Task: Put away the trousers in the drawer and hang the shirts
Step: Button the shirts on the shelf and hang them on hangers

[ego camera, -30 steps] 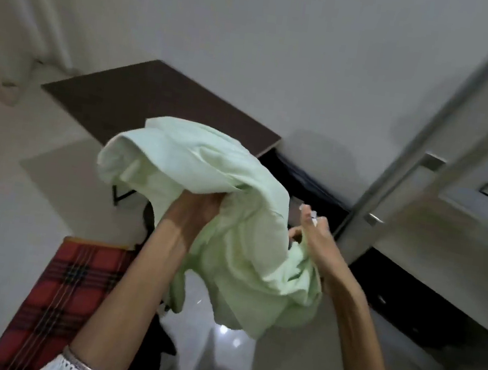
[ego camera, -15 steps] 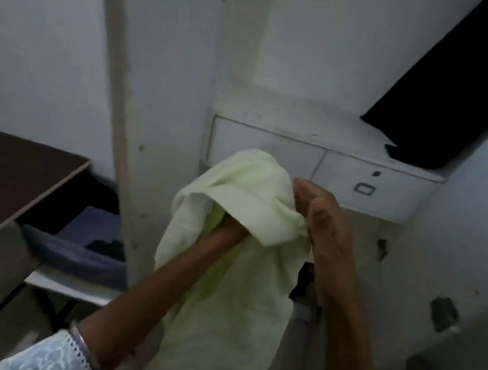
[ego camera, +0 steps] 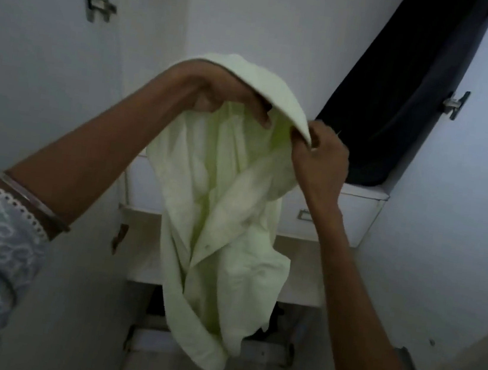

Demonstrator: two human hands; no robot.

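Pale green shirt (ego camera: 226, 213) hangs mid-frame; left hand (ego camera: 217, 94) inside collar, fingers curled gripping it; right hand (ego camera: 318, 154) pinches collar tip. Dark garment (ego camera: 403, 97) upper right, drawer (ego camera: 341, 216) behind.

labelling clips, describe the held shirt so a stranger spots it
At the white wardrobe, before its drawers, the left hand and right hand hold one garment up by its collar. It is the pale green shirt; its neighbour, hanging upper right, is a dark garment.
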